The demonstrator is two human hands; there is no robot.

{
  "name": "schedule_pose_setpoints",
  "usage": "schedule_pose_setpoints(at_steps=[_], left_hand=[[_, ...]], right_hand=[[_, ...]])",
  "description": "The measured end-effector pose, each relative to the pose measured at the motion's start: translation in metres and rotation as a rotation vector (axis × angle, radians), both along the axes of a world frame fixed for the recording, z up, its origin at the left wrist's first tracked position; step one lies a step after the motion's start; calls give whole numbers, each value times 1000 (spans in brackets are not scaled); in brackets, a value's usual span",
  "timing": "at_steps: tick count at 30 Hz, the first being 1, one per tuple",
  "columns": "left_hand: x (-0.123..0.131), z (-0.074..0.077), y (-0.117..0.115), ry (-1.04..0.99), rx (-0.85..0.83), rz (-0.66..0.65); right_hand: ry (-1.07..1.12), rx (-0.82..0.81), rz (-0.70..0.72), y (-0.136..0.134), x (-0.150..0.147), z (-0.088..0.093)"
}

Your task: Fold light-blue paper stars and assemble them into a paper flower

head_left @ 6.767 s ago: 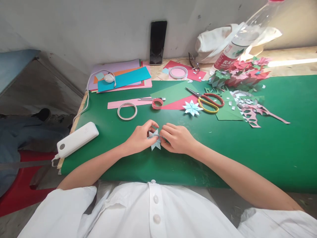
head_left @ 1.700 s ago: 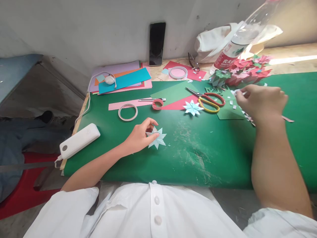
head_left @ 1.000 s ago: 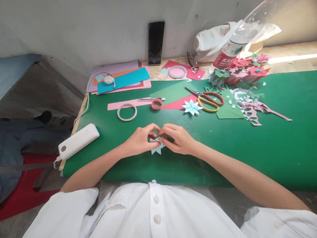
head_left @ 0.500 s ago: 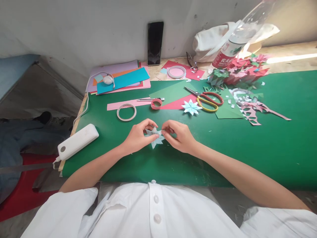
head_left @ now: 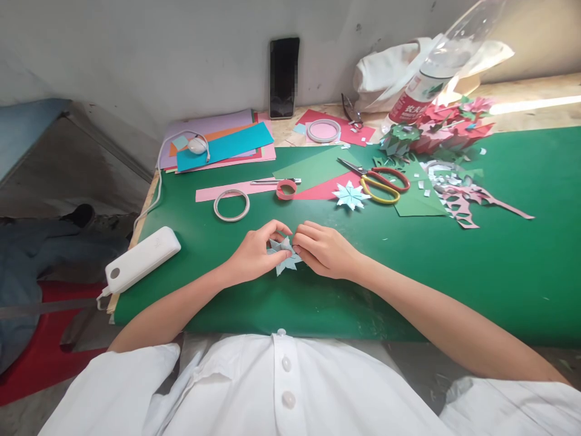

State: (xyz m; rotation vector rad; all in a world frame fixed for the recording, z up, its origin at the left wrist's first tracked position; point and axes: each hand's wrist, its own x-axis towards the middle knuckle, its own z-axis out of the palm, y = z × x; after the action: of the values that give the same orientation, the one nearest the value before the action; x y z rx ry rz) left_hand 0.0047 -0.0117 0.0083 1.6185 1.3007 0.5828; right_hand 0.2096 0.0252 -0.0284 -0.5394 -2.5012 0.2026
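Observation:
Between my hands is a pale blue paper flower (head_left: pixel 285 264) with pointed petals, held just above the green table mat. My left hand (head_left: pixel 258 253) grips it from the left, thumb on top and fingers behind. At its right edge, my right hand (head_left: pixel 327 251) pinches a petal, and the fingers hide that side of the flower. A second pale blue paper flower (head_left: pixel 350 195), with fold lines, lies flat farther back. Beside it rest scissors (head_left: pixel 380 189) with one red and one yellow handle.
Nearby are a tape ring (head_left: pixel 232 206), a small red tape roll (head_left: pixel 286 190) and a pink paper strip (head_left: pixel 215 192). A power bank (head_left: pixel 143 260) lies left. Coloured paper sheets (head_left: pixel 227 148), a phone (head_left: pixel 284 79), a bottle (head_left: pixel 420 91) and red paper flowers (head_left: pixel 442 130) stand behind.
My right hand's fingers have closed in tighter on the flower's right edge. The flower has turned and tilted slightly in my left hand. Everything else stays put.

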Motion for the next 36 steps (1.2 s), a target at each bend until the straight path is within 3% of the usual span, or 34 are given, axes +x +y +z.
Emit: schedule_pose_setpoints(at_steps=[15, 23, 36], left_hand=[[-1, -3, 0, 16, 33, -4], [-1, 0, -1, 4, 35, -34], [0, 0, -2, -15, 37, -28]], right_hand=[[-24, -18, -22, 0, 0, -2], [46, -185, 50, -1, 0, -3], [64, -205, 53, 1, 1, -1]])
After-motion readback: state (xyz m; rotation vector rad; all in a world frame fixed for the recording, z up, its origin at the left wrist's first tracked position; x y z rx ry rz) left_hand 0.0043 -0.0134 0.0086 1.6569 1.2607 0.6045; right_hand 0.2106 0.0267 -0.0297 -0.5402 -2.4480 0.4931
